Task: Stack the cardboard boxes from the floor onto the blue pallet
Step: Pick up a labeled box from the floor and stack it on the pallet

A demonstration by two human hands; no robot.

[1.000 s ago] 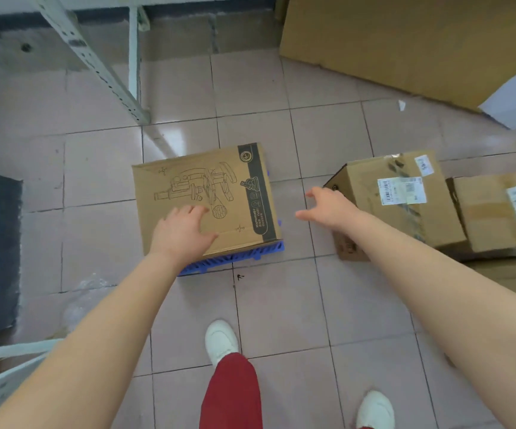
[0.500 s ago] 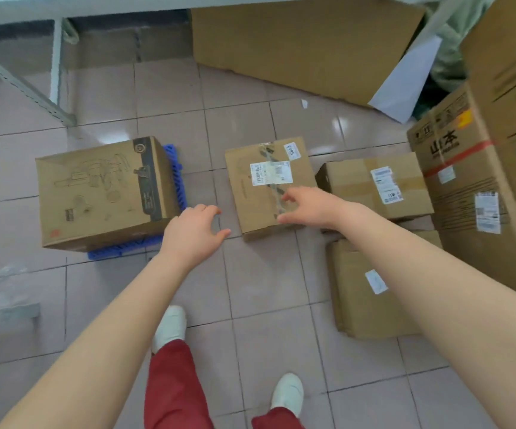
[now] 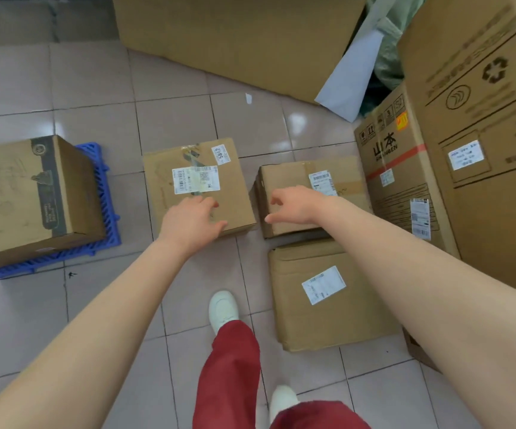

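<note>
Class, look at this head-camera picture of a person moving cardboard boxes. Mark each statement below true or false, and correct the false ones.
1. A printed brown cardboard box already sits on the blue plastic pallet. True.
2. The left hand is over the near edge of the taped cardboard box with the white barcode label. True.
3. The right hand is holding a box in the air. False: it is open and empty, reaching over a small labelled box on the floor.
4. The floor is bare concrete. False: it is glossy pinkish tile.
5. The person wears white shoes. True.
</note>
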